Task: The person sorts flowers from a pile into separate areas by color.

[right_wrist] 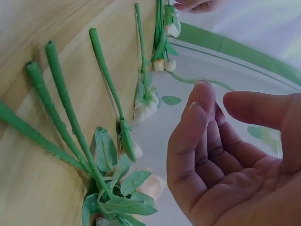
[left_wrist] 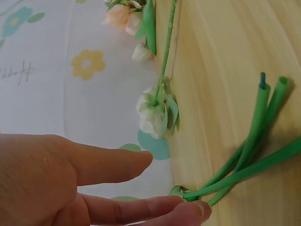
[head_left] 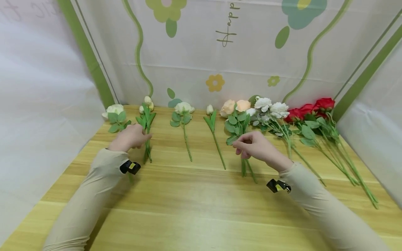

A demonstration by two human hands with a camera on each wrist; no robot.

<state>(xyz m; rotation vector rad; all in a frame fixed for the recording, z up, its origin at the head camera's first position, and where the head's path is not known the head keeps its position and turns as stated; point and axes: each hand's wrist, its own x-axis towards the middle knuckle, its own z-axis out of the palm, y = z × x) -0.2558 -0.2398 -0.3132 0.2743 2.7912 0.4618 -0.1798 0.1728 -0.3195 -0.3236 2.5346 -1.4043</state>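
Observation:
My left hand [head_left: 130, 136] hovers by a bunch of white tulips [head_left: 147, 111] on the left side. In the left wrist view, the thumb [left_wrist: 113, 165] stands apart from the fingers, whose tips overlap the green stems [left_wrist: 256, 127]; contact cannot be told. My right hand [head_left: 254, 146] is above the stems of the peach roses [head_left: 235, 107], its fingers loosely bent and holding nothing. Thumb and fingertips are apart in the right wrist view. Between the hands lie one white rose [head_left: 184, 108] and a single white tulip [head_left: 209, 109].
Left of the tulip bunch lies a pale green-white rose [head_left: 115, 109]. White flowers [head_left: 277, 110] and red roses [head_left: 323, 104] lie at the right, stems toward the front of the wooden table [head_left: 188, 209]. A printed cloth [head_left: 188, 52] hangs behind.

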